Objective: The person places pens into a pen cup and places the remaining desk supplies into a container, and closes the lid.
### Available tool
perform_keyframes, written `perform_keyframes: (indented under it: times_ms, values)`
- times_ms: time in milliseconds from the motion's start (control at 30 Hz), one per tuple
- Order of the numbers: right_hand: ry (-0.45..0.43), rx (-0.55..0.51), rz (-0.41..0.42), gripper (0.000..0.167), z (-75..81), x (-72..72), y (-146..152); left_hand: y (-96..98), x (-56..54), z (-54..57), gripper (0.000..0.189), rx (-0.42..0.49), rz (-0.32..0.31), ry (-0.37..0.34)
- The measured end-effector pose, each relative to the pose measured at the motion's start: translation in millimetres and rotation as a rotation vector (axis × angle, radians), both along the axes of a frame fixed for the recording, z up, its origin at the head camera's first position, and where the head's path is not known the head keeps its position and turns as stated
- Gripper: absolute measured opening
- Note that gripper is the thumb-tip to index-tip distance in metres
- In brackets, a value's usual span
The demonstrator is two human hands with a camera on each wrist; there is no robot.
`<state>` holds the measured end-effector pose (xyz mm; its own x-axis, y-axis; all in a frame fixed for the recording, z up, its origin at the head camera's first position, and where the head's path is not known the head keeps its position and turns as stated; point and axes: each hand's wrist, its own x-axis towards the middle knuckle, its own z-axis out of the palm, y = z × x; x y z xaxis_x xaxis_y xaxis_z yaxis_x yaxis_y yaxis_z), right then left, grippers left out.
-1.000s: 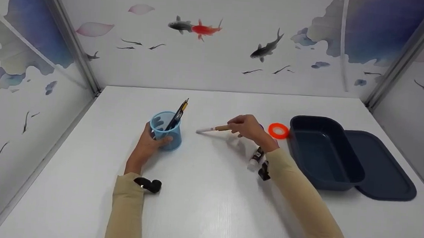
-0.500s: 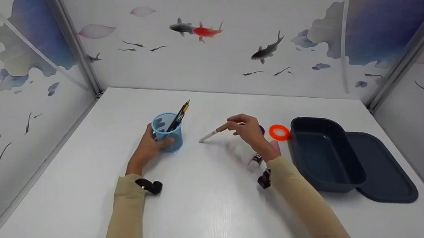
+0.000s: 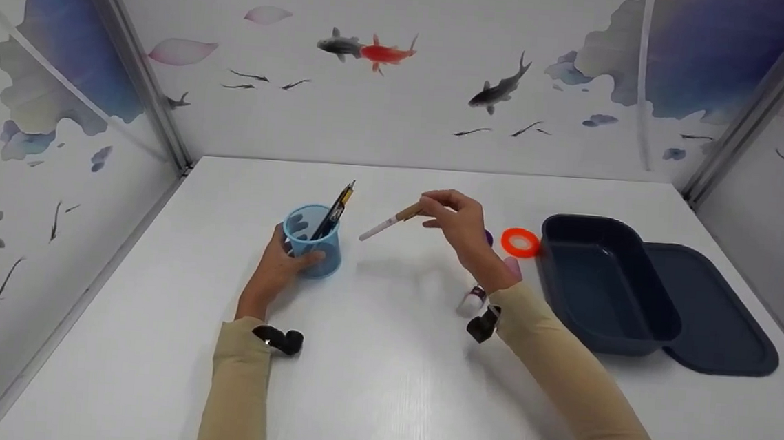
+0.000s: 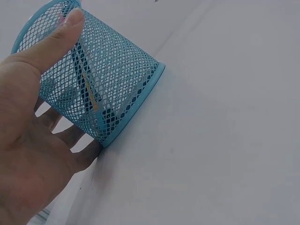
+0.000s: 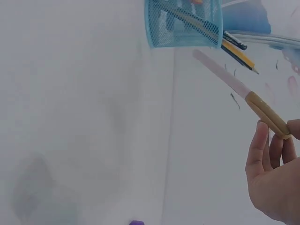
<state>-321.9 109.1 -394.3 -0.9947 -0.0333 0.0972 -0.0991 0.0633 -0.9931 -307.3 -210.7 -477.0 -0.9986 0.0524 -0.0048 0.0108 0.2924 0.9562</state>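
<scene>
On the white table stands a light-blue mesh pen cup (image 3: 323, 262), with a yellow pencil and dark pens (image 3: 334, 212) leaning out of its rim. My left hand (image 3: 277, 267) grips the cup around its side; in the left wrist view the thumb (image 4: 58, 42) lies across the mesh and the other fingers go behind it. Between thumb and fingers, my right hand (image 3: 459, 225) pinches a marker (image 3: 388, 224) by its tan-capped end. The marker's white end slants down toward the cup, clear of the table. The right wrist view has this white end close beside the pencil tips.
Under the right forearm lie a white-and-dark glue stick (image 3: 473, 301) and a pink item (image 3: 513, 267), partly hidden. An orange ring (image 3: 520, 243) lies beside a dark-blue bin (image 3: 601, 283), whose lid (image 3: 717, 312) is to the right. A purple item (image 3: 488, 238) shows behind the hand.
My right hand has risen, lifting the marker higher, and the marker now tilts more steeply than a second ago. My left hand and the cup have stayed in place.
</scene>
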Motion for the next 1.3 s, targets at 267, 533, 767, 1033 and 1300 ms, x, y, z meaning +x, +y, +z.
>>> perform_keyframes:
  times_ms: [267,533,767,1033,1300]
  values:
    - [0.098,-0.082,0.024,0.026,14.5,3.8,-7,-1.6,-2.2,-1.3,0.102,-0.013,0.000,0.030]
    - [0.127,-0.108,0.046,0.024,24.8,2.4,-17,-2.7,-2.9,-2.6,0.105,-0.009,-0.011,0.026]
    - [0.144,-0.092,0.063,0.023,33.8,1.2,-32,-3.5,-2.0,-2.4,0.107,-0.021,-0.016,0.043]
    - [0.123,-0.038,0.071,0.024,42.4,1.2,-51,-3.1,-2.3,-0.5,0.103,-0.020,-0.004,0.019]
    - [0.100,-0.013,0.075,0.024,40.2,-2.0,-69,-2.6,-0.6,0.9,0.103,-0.018,0.015,0.012]
